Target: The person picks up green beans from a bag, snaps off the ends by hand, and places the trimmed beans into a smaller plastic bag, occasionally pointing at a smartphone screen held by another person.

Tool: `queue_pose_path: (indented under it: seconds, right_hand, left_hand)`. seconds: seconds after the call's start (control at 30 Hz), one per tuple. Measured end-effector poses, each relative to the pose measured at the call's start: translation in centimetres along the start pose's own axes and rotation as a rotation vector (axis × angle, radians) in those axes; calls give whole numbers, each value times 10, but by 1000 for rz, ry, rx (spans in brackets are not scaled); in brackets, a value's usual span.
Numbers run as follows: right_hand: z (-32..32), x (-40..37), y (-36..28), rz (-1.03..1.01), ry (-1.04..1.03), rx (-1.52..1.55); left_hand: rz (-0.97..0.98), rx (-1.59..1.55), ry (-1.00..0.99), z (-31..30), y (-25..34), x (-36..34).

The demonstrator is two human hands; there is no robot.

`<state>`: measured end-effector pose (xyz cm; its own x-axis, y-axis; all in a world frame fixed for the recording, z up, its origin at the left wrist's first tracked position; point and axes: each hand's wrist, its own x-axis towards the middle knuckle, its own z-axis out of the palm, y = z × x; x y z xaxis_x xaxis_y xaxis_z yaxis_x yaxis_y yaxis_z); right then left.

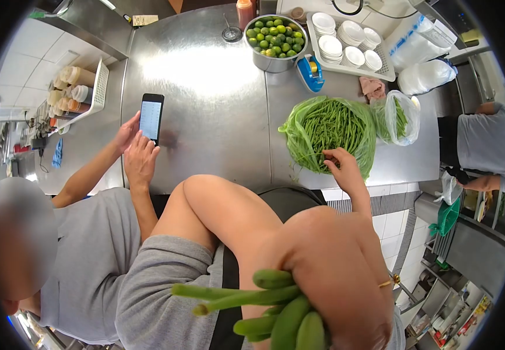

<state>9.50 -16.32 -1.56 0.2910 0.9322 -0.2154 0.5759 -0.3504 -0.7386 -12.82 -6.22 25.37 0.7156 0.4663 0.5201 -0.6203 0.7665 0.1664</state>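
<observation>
While a person in a grey shirt (89,251) at the left of the frame holds a phone (151,116) over a steel table (217,134), a metal pot (273,62) of limes (274,36) stands at the top centre, and at the bottom centre the left hand (340,256) is closed around a bunch of green beans (292,321), their ends jutting leftward. Just right of the pot sits a blue tape dispenser (309,74). Right of centre, a green plastic bag (364,122) lies open, full of loose beans (334,125); the right hand (342,165) curves over its lower edge at them, though I cannot tell whether it pinches any. Above is a white tray (357,71) of dishes (329,46), then a smaller clear bag (411,128) beside the green one, and a second person (482,137) at far right
</observation>
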Motion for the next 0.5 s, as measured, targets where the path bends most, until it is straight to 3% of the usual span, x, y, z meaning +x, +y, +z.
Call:
queue_pose_path:
  seconds: [0.13, 0.43, 0.47, 0.5]
  right_hand:
    - [-1, -2, -6, 22, 6, 3]
    - [1, -1, 0, -14, 31, 16]
    - [-10, 3, -48, -27, 40, 8]
    - [-3, -3, -11, -39, 47, 0]
  left_hand:
    - [-5, 114, -300, -20, 6, 17]
    - [-8, 182, -226, -47, 12, 15]
    - [-9, 228, -185, -54, 11, 13]
    - [1, 284, -117, -63, 12, 10]
